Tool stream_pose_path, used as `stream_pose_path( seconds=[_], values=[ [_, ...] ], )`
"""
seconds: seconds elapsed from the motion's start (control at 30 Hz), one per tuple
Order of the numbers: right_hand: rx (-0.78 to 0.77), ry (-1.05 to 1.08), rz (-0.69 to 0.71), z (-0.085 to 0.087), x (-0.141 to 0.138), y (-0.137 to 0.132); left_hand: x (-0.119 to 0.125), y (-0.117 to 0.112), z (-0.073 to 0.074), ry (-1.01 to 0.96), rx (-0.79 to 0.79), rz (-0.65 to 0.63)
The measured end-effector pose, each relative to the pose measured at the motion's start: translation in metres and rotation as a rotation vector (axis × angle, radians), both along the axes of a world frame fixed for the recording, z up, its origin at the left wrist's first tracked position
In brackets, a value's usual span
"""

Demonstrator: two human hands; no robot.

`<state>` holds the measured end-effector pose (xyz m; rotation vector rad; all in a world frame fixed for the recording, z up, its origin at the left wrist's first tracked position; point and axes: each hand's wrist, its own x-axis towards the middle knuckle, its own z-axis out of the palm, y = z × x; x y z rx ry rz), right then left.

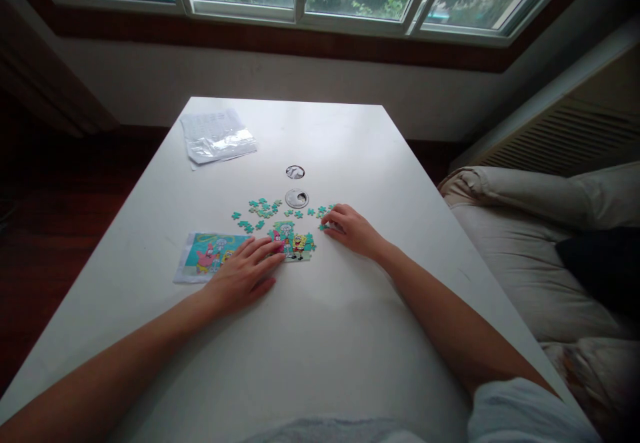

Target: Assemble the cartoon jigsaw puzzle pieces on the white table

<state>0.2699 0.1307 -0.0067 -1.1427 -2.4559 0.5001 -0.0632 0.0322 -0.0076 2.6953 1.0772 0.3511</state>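
A partly joined jigsaw puzzle (299,246) with cartoon figures lies in the middle of the white table. My left hand (247,270) rests flat, fingers stretched out, its fingertips over the puzzle's left side. Under that hand's wrist side, a picture card (205,253) in a clear sleeve is partly covered. To the right of the puzzle, my right hand (353,230) has its fingers bent and closed round a small teal puzzle piece (323,227), which is mostly hidden. Loose teal and green puzzle pieces (264,208) are scattered just beyond the puzzle, several of them beside my right fingertips.
A crumpled clear plastic bag with paper (217,136) lies at the table's far left. Two round fittings, one a metal ring (297,198), are set in the tabletop (330,350) behind the pieces. A cushioned sofa (520,250) stands along the right side.
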Motion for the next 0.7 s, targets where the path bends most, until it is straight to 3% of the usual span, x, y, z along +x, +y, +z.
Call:
stream_pose_path(
  seconds=[0.4, 0.7],
  values=[
    [-0.013, -0.069, 0.030, 0.005, -0.012, -0.005, 0.001, 0.001, 0.001, 0.009, 0.002, 0.000],
    [0.021, -0.031, 0.037, -0.002, -0.013, -0.008, 0.000, 0.001, 0.001, -0.016, 0.018, -0.007]
  ],
)
